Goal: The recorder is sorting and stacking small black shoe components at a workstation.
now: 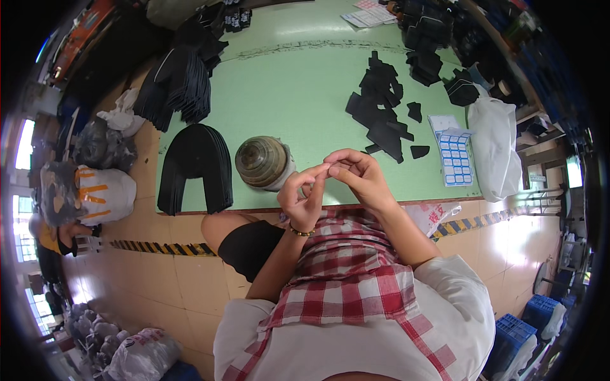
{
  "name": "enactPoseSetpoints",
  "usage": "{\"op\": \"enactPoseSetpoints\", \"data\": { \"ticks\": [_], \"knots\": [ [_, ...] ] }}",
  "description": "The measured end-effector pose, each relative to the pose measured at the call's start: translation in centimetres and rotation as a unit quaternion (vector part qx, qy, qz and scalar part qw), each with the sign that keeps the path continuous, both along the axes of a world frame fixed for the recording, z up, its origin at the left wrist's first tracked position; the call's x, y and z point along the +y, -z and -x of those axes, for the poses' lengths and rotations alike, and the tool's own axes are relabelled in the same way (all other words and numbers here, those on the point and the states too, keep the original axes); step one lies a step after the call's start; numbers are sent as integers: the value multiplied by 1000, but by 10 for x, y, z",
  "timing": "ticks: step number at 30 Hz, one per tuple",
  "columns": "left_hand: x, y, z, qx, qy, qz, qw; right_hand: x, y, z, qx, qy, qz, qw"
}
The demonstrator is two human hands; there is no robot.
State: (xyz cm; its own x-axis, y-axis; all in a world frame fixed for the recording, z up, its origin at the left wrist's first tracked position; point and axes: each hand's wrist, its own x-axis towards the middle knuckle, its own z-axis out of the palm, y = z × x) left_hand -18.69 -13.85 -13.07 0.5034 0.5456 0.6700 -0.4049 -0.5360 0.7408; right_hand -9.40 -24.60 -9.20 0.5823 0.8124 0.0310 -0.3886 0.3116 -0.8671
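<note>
My left hand [301, 198] and my right hand [361, 180] meet in front of me over the table's near edge, thumbs and fingertips pinched together. Whatever they pinch, if anything, is too small to make out. Just left of them stands a round, ribbed, brownish-grey dome-shaped object [259, 161] with a pale wrapping on its side. Further left lies a neat stack of black U-shaped pieces [198, 152]. Beyond my right hand, flat black cut pieces [380, 117] lie in a loose heap, with small scraps beside them.
The green table [286, 95] carries more black U-shaped pieces [175, 86] at far left. A blue-and-white label sheet [455, 155] and a white plastic bag [494, 146] are at the right. Black bundles [424, 44] stand at far right. Bags [105, 190] sit left of the table.
</note>
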Motion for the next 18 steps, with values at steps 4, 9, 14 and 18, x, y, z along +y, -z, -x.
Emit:
{"op": "enactPoseSetpoints", "data": {
  "ticks": [4,9,14,18],
  "knots": [
    [2,2,2,2,1,17,1000,4,3,0,2,1,-5,1000],
    [-3,0,-5,-59,-15,99,993,7,1,2,15,-1,3,1000],
    [-2,3,-2,-42,-28,90,995,8,0,3,22,1,6,1000],
    [3,-7,2,0,-78,-79,994,7,2,1,22,-6,1,1000]
  ]
}}
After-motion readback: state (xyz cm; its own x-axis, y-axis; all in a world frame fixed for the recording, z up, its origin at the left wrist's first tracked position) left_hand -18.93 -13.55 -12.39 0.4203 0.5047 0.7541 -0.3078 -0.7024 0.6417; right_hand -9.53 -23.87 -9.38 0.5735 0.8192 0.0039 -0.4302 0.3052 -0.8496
